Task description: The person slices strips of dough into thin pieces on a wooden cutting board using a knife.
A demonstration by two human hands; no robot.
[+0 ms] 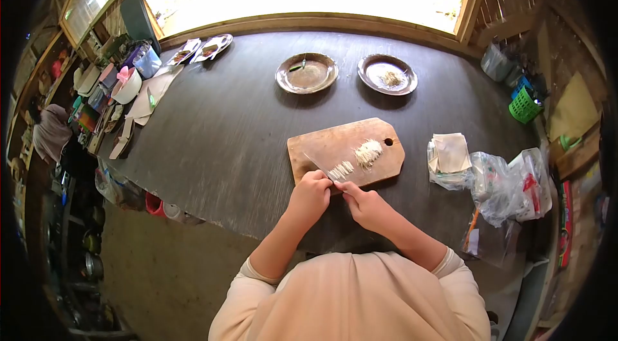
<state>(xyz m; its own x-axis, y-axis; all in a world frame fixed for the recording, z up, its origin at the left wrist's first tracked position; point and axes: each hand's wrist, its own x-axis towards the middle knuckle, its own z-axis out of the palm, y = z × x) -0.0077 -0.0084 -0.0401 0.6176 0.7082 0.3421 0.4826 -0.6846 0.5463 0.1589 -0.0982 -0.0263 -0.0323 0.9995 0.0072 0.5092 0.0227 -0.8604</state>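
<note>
A wooden cutting board (pixel 315 141) with a hole at its right end lies in front of me. On it are a row of short pale strips (pixel 341 170) and a heap of finely cut pale pieces (pixel 368 153). My right hand (pixel 365 204) is closed at the board's near edge, around what appears to be the handle of a knife (pixel 317 163). The thin blade points up and left, beside the strips. My left hand (pixel 312 192) is curled next to the blade, close against my right fingers; what its fingertips hold is hidden.
Beyond the board stand two round metal plates: the left plate (pixel 308 87) holds something green, the right plate (pixel 367 77) a small pale heap. At right are plastic bags (pixel 508 186) and a green basket (pixel 524 107). Containers (pixel 127 87) crowd the left; a person (pixel 53 132) is beyond.
</note>
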